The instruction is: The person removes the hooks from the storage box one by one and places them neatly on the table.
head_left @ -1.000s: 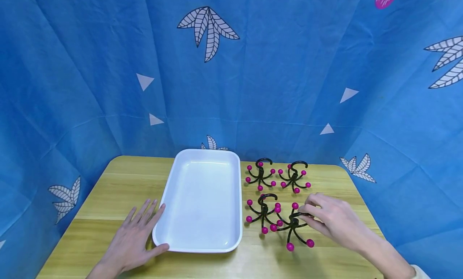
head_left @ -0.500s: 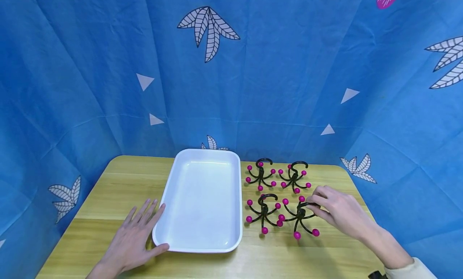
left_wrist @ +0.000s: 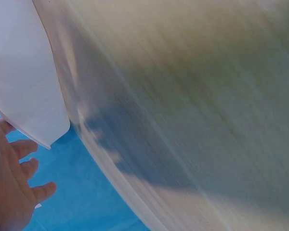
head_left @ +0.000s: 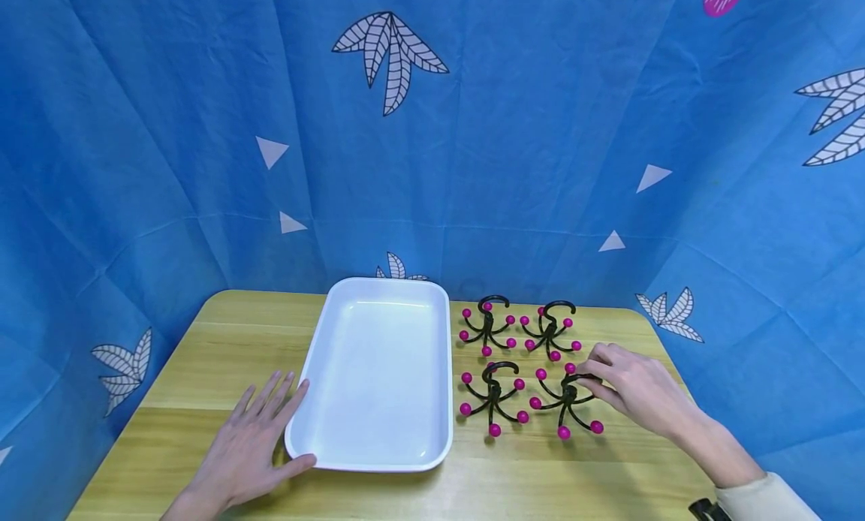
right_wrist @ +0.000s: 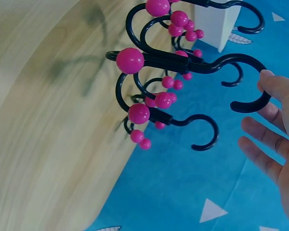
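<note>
My right hand point(head_left: 635, 386) pinches the curved top hook of a black hanger point(head_left: 569, 393) with several curled arms tipped in pink balls. That hook sits between thumb and index finger in the right wrist view, the other fingers point(right_wrist: 265, 137) being apart from it. Whether the balls touch the tabletop I cannot tell. Three matching hangers stand hook-up close by: one hanger point(head_left: 495, 393) to the left, another hanger point(head_left: 550, 330) behind, a third hanger point(head_left: 488, 326) at the back left. My left hand point(head_left: 246, 450) lies spread against the left rim of a white tray point(head_left: 378, 386).
Light wooden table point(head_left: 203, 378) with rounded far corners. A blue patterned cloth point(head_left: 419, 168) hangs right behind it and along both sides. The tray stands between my left hand and the hangers.
My right hand has moved the pinched hanger right and slightly back, away from the hanger on its left that it overlapped in view. My left hand and the tray have stayed put.
</note>
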The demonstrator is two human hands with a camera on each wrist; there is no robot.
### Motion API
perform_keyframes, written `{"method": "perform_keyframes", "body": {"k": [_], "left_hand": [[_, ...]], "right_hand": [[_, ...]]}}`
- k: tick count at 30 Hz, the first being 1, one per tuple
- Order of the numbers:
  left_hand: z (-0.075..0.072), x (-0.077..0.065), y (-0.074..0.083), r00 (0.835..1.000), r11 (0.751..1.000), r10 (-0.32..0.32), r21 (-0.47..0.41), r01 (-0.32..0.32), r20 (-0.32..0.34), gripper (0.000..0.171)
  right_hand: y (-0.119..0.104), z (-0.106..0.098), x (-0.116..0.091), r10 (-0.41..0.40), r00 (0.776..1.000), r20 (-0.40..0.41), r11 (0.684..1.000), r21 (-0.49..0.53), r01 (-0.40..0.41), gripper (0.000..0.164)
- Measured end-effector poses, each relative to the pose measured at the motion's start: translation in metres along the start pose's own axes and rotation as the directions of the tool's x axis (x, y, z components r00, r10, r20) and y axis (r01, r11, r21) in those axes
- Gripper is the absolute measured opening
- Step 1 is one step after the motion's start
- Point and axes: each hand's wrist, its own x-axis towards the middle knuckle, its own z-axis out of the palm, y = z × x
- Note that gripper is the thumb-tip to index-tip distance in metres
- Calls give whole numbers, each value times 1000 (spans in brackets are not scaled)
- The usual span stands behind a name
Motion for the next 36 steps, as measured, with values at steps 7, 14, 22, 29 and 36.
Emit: {"method": "perform_keyframes", "body": {"k": [7,14,22,29,36], "left_hand": [[-1,0,1,1000,1000,-10,-7,10,18,103],[-1,1,1,1000,1000,-8,-6,8,16,103],[-1,1,1,1000,1000,-2,-10,2,17,103],[0,1,1,1000,1000,4,-12,-4,10,102],[1,1,1,999,1000,27,2,-26,-24,103]], "right_hand": [[4,7,-5,3,1000,21,1000,-12,-2,59],[7,12,-7,-8,1000,25,1000,-17,8,59],[13,15,-9,6,1000,22,1000,-12,-6,46],[16,16,-12,55,997,50,998,-19,-54,12],[13,15,-11,115,991,62,993,-29,-114,27]]}}
